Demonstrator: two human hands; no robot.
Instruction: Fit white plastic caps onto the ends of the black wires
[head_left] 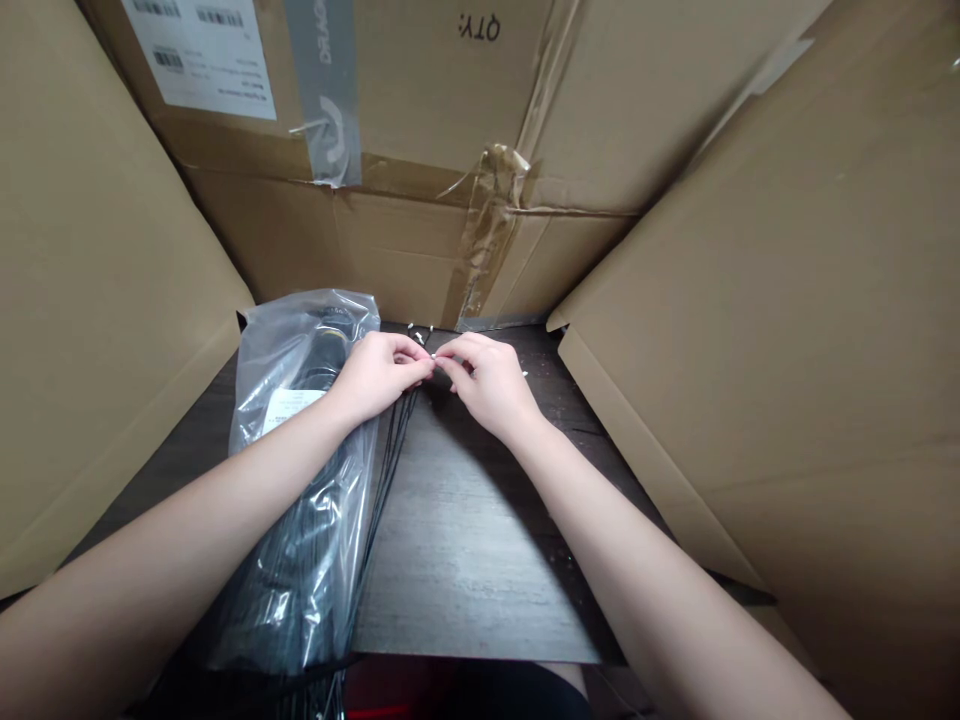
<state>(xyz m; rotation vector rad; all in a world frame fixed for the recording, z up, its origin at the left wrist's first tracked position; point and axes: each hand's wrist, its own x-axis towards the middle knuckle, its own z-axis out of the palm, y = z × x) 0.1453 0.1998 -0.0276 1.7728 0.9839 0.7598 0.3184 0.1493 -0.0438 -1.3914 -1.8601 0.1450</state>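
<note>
My left hand (381,372) is closed in a pinch on the end of a thin black cable, and several more black cables (388,455) trail from under it toward the table's front edge. Small white connectors (419,339) tip the cable ends just beyond its fingers. My right hand (487,382) meets it fingertip to fingertip, pinching a tiny white connector (433,356) between thumb and forefinger. The fingers partly cover this piece. Under my left forearm lies a clear plastic bag (341,500) filled with bundled black cables and bearing a white label (289,408).
A large taped cardboard box (405,235) stands at the back of the dark table (465,540). Cardboard panels rise on the left (97,300) and right (765,330), narrowing the space around my arms. Small white bits (525,374) lie right of my right hand.
</note>
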